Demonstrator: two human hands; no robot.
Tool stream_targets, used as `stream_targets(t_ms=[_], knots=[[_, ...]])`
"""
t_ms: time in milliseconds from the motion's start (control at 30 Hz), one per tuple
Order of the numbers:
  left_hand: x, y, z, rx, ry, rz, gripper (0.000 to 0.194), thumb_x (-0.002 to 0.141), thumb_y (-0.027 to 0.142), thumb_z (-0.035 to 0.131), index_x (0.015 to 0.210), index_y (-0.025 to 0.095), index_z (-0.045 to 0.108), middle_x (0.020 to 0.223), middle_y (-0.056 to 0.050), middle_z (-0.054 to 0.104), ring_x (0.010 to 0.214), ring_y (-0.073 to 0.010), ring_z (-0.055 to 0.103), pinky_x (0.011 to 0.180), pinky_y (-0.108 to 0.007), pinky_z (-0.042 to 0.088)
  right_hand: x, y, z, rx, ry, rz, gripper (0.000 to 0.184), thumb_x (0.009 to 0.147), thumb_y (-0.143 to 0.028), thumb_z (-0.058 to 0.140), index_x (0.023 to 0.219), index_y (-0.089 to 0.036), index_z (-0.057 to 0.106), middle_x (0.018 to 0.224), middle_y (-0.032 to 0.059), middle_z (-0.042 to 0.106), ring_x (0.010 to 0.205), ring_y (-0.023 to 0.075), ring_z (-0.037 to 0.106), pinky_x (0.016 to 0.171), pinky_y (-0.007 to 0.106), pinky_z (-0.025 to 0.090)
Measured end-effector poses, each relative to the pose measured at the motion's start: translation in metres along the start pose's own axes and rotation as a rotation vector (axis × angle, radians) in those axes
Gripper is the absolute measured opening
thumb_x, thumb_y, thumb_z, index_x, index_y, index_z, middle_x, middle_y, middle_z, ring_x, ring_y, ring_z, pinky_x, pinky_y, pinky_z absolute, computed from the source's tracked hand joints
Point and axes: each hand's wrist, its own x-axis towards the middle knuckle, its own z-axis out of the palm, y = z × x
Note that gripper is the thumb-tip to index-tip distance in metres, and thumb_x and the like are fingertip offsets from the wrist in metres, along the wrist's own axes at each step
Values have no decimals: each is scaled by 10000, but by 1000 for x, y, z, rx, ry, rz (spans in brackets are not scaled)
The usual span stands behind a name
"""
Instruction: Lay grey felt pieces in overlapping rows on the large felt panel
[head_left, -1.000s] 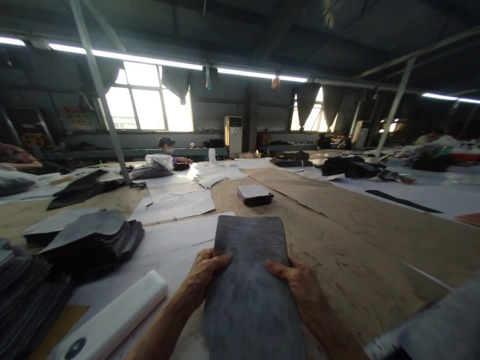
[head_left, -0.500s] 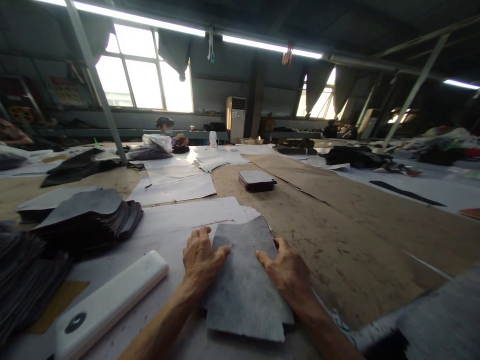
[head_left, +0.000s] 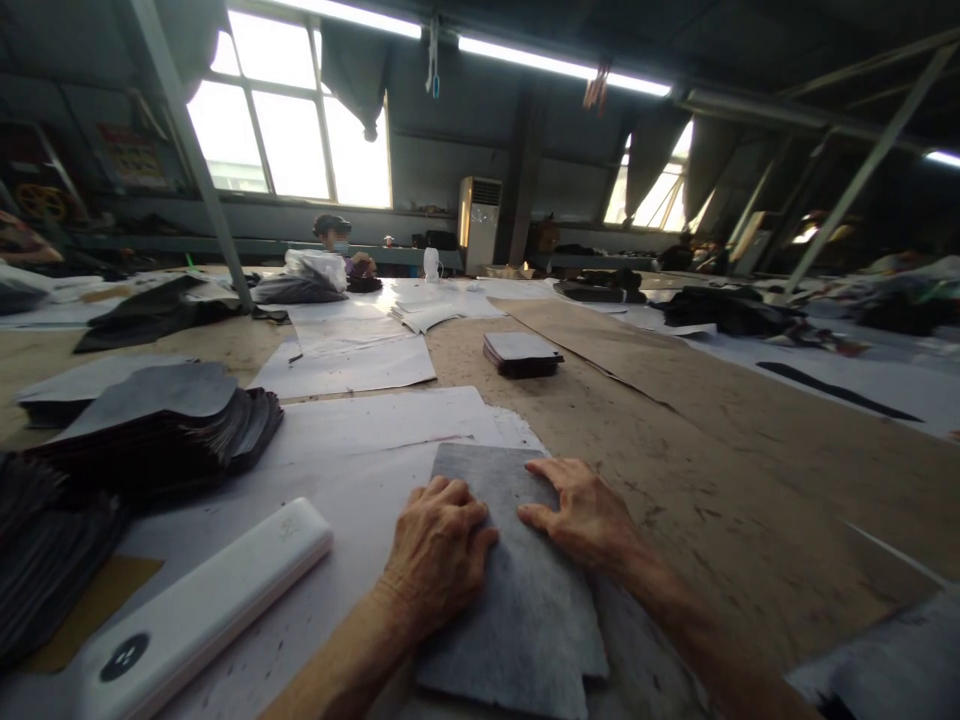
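A grey cut fabric piece [head_left: 517, 620], with a stepped notch at its near right corner, lies flat in front of me; another layer's edge seems to show there. My left hand [head_left: 442, 540] rests on its left side, fingers bent and thumb pointing inward over the surface. On the right edge lies my right hand [head_left: 581, 505], thumb and forefinger apart on the fabric. Nothing is seen gripped in either hand. White paper [head_left: 360, 450] is spread beneath the left part of the piece.
A long white device [head_left: 217, 600] with a dark round spot lies left of my arm. Stacks of grey cut pieces [head_left: 172, 400] stand further left. A small stack [head_left: 521, 350] sits ahead on brown board [head_left: 720, 480]. Across the table is a person [head_left: 334, 235].
My left hand has moved from the fabric's left edge onto its top, to the right. The right hand has shifted slightly, its fingers now on the surface. The view has tilted slightly.
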Motion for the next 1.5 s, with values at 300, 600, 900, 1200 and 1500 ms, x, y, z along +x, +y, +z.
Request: stream_targets(t_ms=[300, 600, 900, 1200, 1500], knots=[[-1, 3, 0, 8, 23, -31, 111, 775, 282, 527, 734, 221, 610, 812, -7, 560, 857, -173, 470, 765, -302, 353, 25, -1, -14, 131, -165, 59, 533, 510, -314, 700, 1012, -154, 622, 974, 64, 618, 880, 225, 551, 714, 285, 418], [-1, 2, 0, -2, 45, -29, 105, 758, 279, 538, 717, 215, 611, 824, -12, 551, 860, -174, 463, 760, -304, 348, 13, -5, -10, 775, -212, 313, 420, 553, -309, 700, 923, -136, 606, 790, 28, 663, 685, 167, 596, 559, 227, 438], [-2, 2, 2, -10, 76, -52, 118, 731, 281, 561, 823, 242, 623, 859, -16, 553, 866, -190, 461, 759, -325, 348, 5, -2, -8, 826, -224, 416, 348, 589, -388, 681, 811, -122, 658, 765, 56, 681, 695, 208, 627, 567, 261, 472], [-1, 1, 4, -10, 95, -66, 124, 706, 275, 578, 820, 239, 609, 880, -15, 563, 882, -200, 473, 776, -346, 362, -11, -17, -8, 1008, -206, 428, 400, 557, -234, 663, 929, -94, 618, 725, 49, 671, 592, 184, 606, 515, 257, 471], [8, -13, -20, -458, 352, -379, 669, 522, 253, 700, 1136, 161, 452, 1141, -91, 511, 1033, -246, 477, 871, -386, 386, -36, -25, -10, 1081, 113, 319, 374, 570, -273, 663, 926, -164, 634, 841, 24, 681, 738, 209, 626, 593, 245, 493]])
